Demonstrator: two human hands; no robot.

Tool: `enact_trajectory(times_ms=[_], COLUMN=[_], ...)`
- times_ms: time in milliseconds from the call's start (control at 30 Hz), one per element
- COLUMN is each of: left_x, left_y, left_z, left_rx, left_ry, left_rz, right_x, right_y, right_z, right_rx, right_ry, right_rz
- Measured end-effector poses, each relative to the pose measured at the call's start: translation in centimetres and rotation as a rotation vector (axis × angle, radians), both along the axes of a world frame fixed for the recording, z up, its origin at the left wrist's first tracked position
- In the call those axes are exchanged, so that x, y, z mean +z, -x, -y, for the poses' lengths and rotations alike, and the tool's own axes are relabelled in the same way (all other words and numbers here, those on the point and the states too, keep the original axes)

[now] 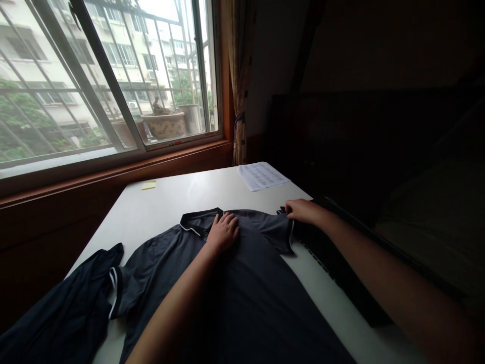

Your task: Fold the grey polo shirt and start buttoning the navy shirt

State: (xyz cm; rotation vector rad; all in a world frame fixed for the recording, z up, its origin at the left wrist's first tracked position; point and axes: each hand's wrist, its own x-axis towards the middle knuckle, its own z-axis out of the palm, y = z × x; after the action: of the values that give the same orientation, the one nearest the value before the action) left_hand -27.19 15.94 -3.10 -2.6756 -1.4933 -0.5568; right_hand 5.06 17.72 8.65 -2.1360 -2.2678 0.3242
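I see the shirt (242, 273) spread front-up on the table (197, 189), a second dark garment (64, 303) beside its left sleeve. The left hand (223, 231) lies open, palm down, just beside the collar (187, 222); the right hand (301, 210) pinches the other sleeve (278, 233) at its white-edged cuff. Through my camera, the papers (262, 176) at the far edge carry rows of print too blurred to read, as are small red marks along the window frame (182, 142).
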Motion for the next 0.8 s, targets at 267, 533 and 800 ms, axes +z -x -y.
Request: enact_trajectory(times_ms=[267, 533, 800], left_x=[-0.2, -0.9, -0.4], left_y=[-0.2, 1.0, 1.1], left_z=[0.5, 0.4, 0.3], left_rx=[0.046, 0.115, 0.137], left_ry=[-0.018, 0.037, 0.082], left_rz=[0.005, -0.053, -0.123], right_x=[-4.2, -11.3, -12.6], right_y=[9.6, 14.9, 9.1], right_z=[1.1, 1.3, 1.8], right_rx=[0.250, 0.349, 0.211], right_ry=[-0.242, -0.270, -0.263], right_rz=[0.015, -0.056, -0.023])
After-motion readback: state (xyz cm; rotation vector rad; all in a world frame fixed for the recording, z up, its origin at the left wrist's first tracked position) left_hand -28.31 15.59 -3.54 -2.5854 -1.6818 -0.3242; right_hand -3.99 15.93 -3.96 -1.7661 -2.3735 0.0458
